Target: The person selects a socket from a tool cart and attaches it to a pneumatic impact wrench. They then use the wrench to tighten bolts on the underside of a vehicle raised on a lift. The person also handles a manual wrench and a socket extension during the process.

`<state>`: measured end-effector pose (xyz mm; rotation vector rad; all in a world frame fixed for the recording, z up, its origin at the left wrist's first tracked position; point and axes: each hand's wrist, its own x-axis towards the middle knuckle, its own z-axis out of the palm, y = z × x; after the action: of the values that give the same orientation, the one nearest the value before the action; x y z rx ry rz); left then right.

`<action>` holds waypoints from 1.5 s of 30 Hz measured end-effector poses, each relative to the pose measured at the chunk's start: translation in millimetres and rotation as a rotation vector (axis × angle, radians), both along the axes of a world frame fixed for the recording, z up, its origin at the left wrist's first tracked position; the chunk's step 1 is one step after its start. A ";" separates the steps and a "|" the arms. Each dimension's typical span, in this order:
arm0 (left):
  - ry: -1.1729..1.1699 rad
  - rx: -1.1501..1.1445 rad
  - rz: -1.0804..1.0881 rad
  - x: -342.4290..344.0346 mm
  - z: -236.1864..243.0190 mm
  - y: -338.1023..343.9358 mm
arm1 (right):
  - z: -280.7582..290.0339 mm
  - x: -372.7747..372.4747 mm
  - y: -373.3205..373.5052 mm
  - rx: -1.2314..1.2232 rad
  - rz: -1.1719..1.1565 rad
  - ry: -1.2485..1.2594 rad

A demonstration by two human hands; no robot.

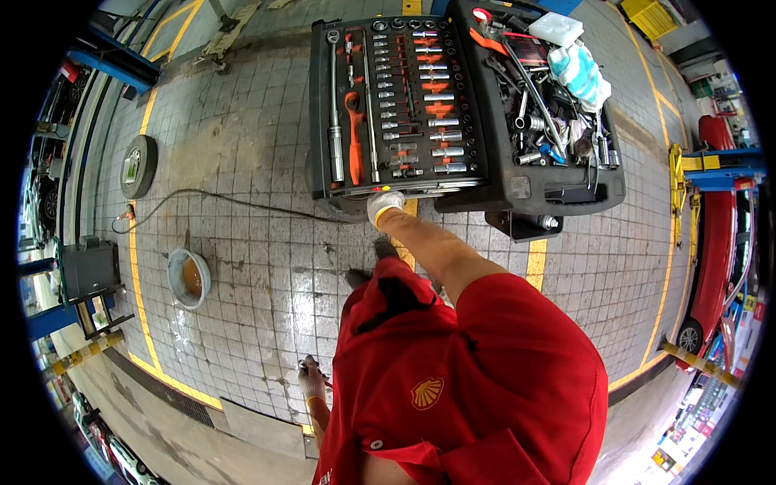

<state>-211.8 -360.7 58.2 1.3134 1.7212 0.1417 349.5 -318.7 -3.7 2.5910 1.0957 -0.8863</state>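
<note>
Now: gloved right hand [386, 208] sits at front edge of tool drawer [321, 121], grip unclear; chrome sockets [447, 151] beyond it. Left hand [311, 380] hangs, hold unclear; bucket [175, 283] ahead-left of it.

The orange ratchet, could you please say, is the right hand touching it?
Apart: the head view shows the tray's dark edge between the right hand and the orange ratchet.

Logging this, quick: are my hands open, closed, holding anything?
Left hand: perhaps holding something, but can't tell.
Right hand: at the front of the tool drawer; grip can't be told.
</note>
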 end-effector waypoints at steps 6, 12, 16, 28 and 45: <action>-0.046 -0.059 0.117 3.4 2.7 -8.4 | -12.0 15.8 -24.6 0.037 -0.109 0.013; -0.016 -0.155 0.168 -37.6 -23.7 -22.9 | -0.8 28.7 -48.4 0.036 -0.137 0.011; 0.003 -0.194 0.110 -22.1 1.4 -31.2 | -21.4 40.7 -58.3 0.024 -0.197 -0.010; 0.004 -0.375 0.277 -18.9 5.1 -58.8 | -48.4 83.9 -89.1 -0.183 -0.324 0.015; -0.177 -0.442 0.628 -154.9 -100.7 -107.2 | -30.8 -167.4 34.7 0.072 0.232 0.491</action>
<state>-366.7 -467.9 -42.5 0.4050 1.8246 0.2131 182.1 -284.0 -34.5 2.2865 1.5337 -1.4895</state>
